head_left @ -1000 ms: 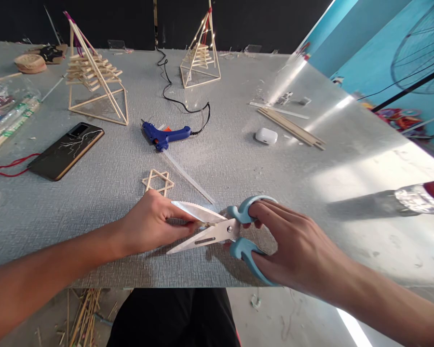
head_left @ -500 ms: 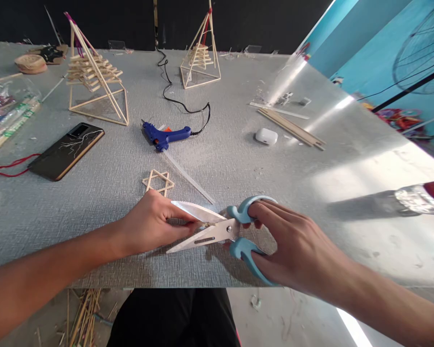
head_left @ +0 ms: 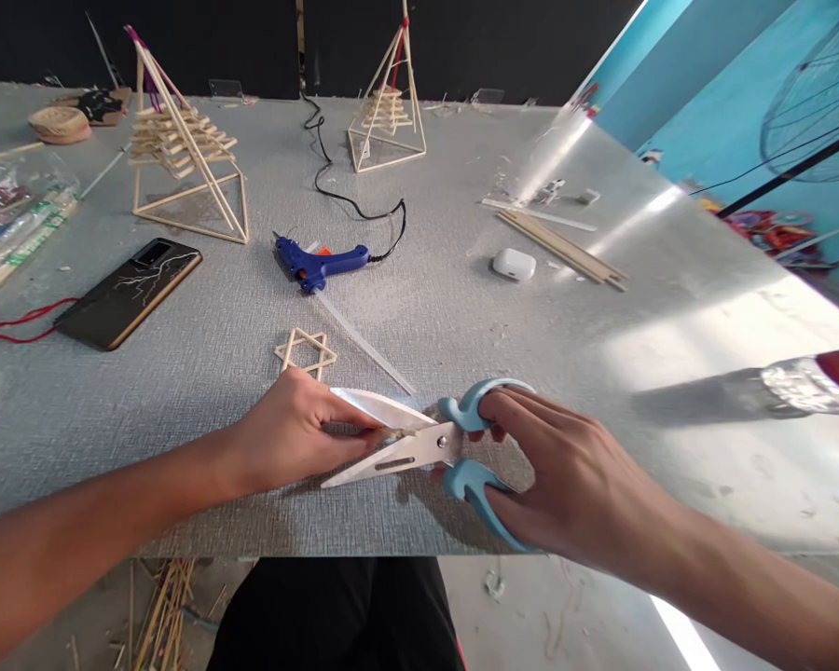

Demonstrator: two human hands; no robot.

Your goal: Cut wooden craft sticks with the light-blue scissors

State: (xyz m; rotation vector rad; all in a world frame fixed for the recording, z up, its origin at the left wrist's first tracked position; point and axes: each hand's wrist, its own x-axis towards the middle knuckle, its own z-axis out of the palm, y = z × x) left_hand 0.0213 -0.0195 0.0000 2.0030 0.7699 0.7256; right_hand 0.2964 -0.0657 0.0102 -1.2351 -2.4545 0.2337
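Note:
My right hand point(head_left: 566, 466) is closed around the light-blue handles of a pair of scissors point(head_left: 423, 445), whose blades are spread and point left. Between thumb and fingers, my left hand point(head_left: 300, 424) pinches a small wooden stick point(head_left: 401, 433). The stick's end lies between the two blades, close to the pivot; the rest is hidden by my fingers. Just beyond my left hand, a six-pointed star of thin sticks point(head_left: 306, 350) lies on the grey table point(head_left: 238, 391).
A blue glue gun point(head_left: 322, 264) with a clear glue stick lies ahead. Two stick pyramids point(head_left: 194, 191) stand farther back. A black phone point(head_left: 130, 291) is at left; a white earbud case point(head_left: 514, 265) and flat wooden strips point(head_left: 563, 247) are at right, with a clear bottle point(head_left: 804, 387) nearer the edge.

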